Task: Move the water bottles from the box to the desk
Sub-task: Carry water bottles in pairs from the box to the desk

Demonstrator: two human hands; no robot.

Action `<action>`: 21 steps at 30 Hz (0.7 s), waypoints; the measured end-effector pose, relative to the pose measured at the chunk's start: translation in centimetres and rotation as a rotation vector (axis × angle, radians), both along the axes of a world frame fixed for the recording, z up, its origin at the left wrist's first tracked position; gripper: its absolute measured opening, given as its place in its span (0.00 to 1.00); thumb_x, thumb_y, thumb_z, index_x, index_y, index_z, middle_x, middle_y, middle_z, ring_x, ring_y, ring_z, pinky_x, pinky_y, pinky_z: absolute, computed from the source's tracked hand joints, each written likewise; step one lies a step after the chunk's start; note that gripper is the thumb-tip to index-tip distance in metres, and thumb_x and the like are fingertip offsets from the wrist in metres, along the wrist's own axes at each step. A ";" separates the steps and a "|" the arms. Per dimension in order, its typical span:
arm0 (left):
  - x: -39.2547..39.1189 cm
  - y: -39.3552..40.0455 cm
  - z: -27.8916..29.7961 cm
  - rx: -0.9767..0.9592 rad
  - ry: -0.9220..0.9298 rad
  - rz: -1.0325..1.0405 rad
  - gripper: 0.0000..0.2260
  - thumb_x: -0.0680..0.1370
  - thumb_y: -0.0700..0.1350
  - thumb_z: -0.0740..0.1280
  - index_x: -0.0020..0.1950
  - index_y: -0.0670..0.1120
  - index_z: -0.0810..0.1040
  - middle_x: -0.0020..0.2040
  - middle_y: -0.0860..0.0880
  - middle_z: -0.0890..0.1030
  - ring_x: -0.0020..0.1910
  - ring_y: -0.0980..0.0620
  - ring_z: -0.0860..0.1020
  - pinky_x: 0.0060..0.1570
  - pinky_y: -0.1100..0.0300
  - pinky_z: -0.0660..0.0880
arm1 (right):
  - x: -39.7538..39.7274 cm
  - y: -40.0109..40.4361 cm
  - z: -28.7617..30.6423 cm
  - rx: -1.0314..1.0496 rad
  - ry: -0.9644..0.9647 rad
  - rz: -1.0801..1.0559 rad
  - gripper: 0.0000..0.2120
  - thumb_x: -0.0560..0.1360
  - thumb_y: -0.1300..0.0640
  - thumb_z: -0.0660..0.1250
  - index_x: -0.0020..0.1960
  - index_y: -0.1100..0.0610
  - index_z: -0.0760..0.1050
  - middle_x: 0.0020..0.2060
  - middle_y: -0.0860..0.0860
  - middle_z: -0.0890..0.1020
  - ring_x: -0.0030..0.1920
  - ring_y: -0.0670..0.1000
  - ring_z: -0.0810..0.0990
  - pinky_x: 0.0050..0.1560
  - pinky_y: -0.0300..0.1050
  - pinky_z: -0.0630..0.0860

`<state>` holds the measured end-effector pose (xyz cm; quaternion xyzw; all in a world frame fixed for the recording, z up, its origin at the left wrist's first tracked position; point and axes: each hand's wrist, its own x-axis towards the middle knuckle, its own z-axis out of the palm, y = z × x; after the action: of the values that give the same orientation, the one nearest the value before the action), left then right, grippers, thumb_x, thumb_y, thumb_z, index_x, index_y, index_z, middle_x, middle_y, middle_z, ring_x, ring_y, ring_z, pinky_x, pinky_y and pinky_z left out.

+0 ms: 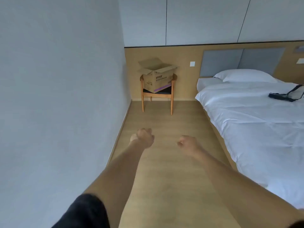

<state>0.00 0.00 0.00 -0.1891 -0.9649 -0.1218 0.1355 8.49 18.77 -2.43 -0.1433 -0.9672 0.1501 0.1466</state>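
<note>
A brown cardboard box point(157, 78) with its top flaps open sits on a wooden chair point(156, 94) against the far wall. Its inside is hidden from here, and no water bottle or desk is in view. Both my arms reach forward over the floor, well short of the chair. My left hand point(143, 137) is curled into a fist and holds nothing. My right hand point(187, 143) is curled too, with nothing in it.
A white wall point(62, 96) runs along the left. A bed point(253, 122) with white sheets and a pillow fills the right, with a dark strapped bag point(287, 95) on it. A strip of wooden floor point(171, 125) leads between them to the chair.
</note>
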 end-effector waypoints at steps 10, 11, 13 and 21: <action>0.5 1.1 2.9 -0.132 -0.057 0.065 0.21 0.81 0.46 0.57 0.75 0.50 0.68 0.71 0.43 0.74 0.69 0.42 0.72 0.64 0.48 0.70 | 0.8 -1.5 5.2 -0.014 -0.024 0.029 0.22 0.82 0.45 0.62 0.74 0.51 0.69 0.71 0.54 0.73 0.70 0.58 0.72 0.65 0.49 0.72; 0.6 1.1 2.8 -0.144 -0.059 0.072 0.21 0.81 0.46 0.57 0.75 0.50 0.68 0.71 0.43 0.73 0.69 0.42 0.72 0.64 0.48 0.70 | 0.9 -1.6 5.2 -0.011 -0.035 0.038 0.23 0.82 0.45 0.62 0.74 0.51 0.68 0.71 0.54 0.73 0.69 0.57 0.72 0.66 0.50 0.72; 0.7 1.1 2.8 -0.153 -0.061 0.074 0.21 0.81 0.47 0.57 0.75 0.49 0.68 0.72 0.44 0.73 0.70 0.42 0.71 0.65 0.48 0.70 | 0.9 -1.6 5.3 -0.009 -0.046 0.050 0.23 0.82 0.46 0.62 0.74 0.52 0.68 0.70 0.55 0.73 0.68 0.57 0.73 0.66 0.50 0.73; 1.3 1.2 0.9 -0.143 -0.131 0.065 0.23 0.81 0.49 0.57 0.78 0.52 0.65 0.75 0.43 0.69 0.72 0.41 0.68 0.67 0.47 0.67 | 0.9 -0.3 3.8 0.006 -0.056 0.086 0.26 0.81 0.44 0.64 0.76 0.50 0.67 0.70 0.51 0.73 0.68 0.55 0.73 0.67 0.52 0.73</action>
<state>1.27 1.20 0.94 -0.1585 -0.9835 -0.0602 0.0624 9.40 18.47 1.38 -0.1053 -0.9766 0.1494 0.1134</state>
